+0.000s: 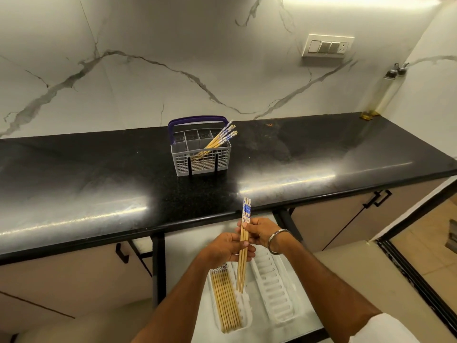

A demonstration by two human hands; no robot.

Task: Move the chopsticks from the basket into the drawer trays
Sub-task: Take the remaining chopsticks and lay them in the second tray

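While more chopsticks point(217, 141) lean in the basket point(201, 154) on the table point(99, 169), a bunch of chopsticks point(243, 246) is gripped by the left hand point(228, 246) and pinched by the right hand point(261, 231) over the left tray point(243, 315), where others point(225, 300) are laid.

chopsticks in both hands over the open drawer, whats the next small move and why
Probably lower the held chopsticks into the left tray, beside the row of chopsticks already lying there. Both the left hand and right hand grip the bundle, its tips hang just above that tray, and the right tray looks empty. More wait in the basket.
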